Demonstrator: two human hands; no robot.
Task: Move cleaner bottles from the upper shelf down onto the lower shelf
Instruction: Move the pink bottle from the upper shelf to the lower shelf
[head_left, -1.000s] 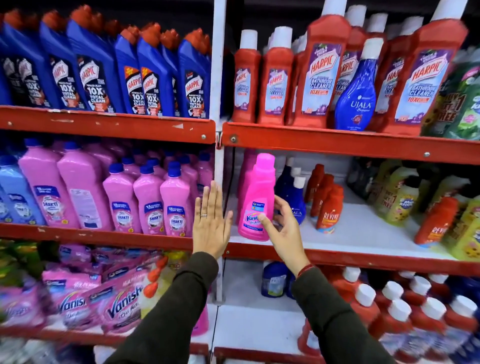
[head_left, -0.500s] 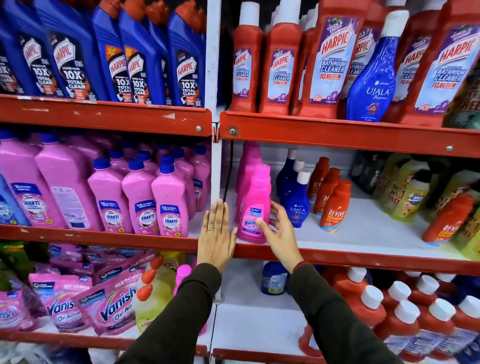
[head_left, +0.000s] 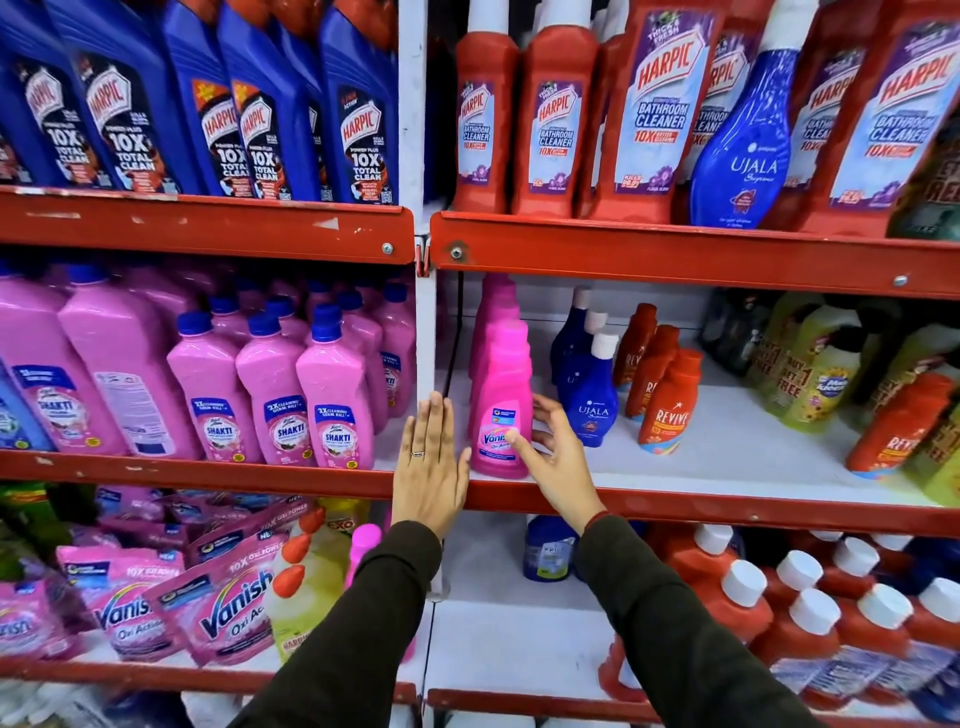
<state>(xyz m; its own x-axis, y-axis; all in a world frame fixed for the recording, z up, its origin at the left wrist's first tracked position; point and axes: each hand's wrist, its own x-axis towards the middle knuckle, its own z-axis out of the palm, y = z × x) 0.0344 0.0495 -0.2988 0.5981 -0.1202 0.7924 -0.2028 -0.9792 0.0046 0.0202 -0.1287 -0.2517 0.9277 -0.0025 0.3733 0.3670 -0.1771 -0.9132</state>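
Right now the pink Vanish bottle (head_left: 503, 410) stands upright at the near edge of the middle shelf (head_left: 675, 512), between both hands. Left hand (head_left: 430, 470) is flat and open just left of it; right hand (head_left: 558, 457) is nearer, thumb touching its label, fingers spread, not yet gripping.

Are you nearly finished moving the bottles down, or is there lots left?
Lots left, it seems. A pink Vanish bottle already stands at the middle shelf's front edge. The right hand touches its label with the thumb; the left hand is flat and open beside it, holding nothing. Up top, the red Harpic bathroom cleaner bottles and a blue Ujala bottle still wait.
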